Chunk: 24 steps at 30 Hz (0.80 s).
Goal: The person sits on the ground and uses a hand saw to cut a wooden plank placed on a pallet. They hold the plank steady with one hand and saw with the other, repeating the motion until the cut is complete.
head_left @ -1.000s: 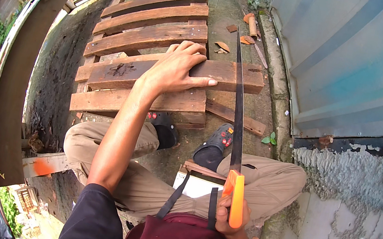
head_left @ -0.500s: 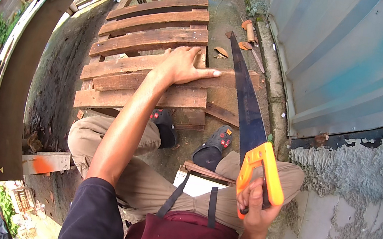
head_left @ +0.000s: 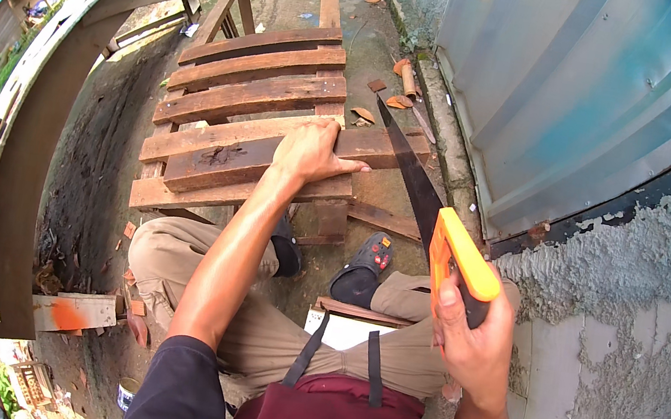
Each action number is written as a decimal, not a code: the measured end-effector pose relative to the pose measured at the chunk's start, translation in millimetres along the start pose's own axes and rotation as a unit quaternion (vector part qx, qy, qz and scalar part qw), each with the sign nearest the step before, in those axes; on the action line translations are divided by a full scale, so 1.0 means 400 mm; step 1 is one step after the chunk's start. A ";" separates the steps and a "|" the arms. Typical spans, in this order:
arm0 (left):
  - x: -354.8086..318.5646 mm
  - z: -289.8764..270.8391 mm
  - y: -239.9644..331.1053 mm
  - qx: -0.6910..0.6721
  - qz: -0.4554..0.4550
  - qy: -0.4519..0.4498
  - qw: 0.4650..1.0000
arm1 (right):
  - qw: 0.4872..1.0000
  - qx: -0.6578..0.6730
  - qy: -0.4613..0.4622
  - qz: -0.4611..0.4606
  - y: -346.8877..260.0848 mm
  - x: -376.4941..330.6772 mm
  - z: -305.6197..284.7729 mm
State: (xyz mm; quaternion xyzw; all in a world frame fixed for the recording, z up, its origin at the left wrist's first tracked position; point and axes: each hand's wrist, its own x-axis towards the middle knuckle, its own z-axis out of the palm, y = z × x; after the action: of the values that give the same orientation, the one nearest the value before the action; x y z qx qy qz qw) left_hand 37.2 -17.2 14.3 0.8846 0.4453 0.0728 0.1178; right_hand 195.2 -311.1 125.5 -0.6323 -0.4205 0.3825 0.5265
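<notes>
Toward 10 and 11 o'clock stands a slatted wooden worktop (head_left: pixel 252 100), a loose brown plank (head_left: pixel 261 155) across its near slats, one end jutting between 1 and 2 o'clock. The left hand (head_left: pixel 309 151), at 11, spreads over the plank; whether its partly hidden fingers grip, I cannot tell. The saw (head_left: pixel 426 201) points to 12, blade overlapping the plank's end in view. At 4 o'clock, the right hand (head_left: pixel 473 334) clenches its orange handle (head_left: pixel 470 264).
</notes>
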 end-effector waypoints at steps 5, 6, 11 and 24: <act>0.026 0.015 -0.026 0.030 0.064 0.044 0.996 | 0.997 -0.027 0.003 -0.067 0.110 -0.045 0.072; 0.027 0.021 -0.031 0.038 0.071 0.051 0.995 | 0.996 -0.038 0.010 -0.083 0.119 -0.060 0.084; 0.016 0.067 -0.054 0.101 0.128 0.176 0.971 | 0.992 -0.066 0.029 -0.104 0.256 -0.113 0.109; 0.083 -0.002 -0.087 -0.007 -0.078 0.098 0.992 | 0.998 0.022 0.018 -0.056 0.562 -0.106 0.169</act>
State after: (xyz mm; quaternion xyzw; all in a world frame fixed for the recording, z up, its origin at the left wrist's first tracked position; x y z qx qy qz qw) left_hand 29.8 29.6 6.4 0.8348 0.5221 0.1525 0.0851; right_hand 146.5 -348.2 -105.2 -0.6031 -0.4371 0.3496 0.5683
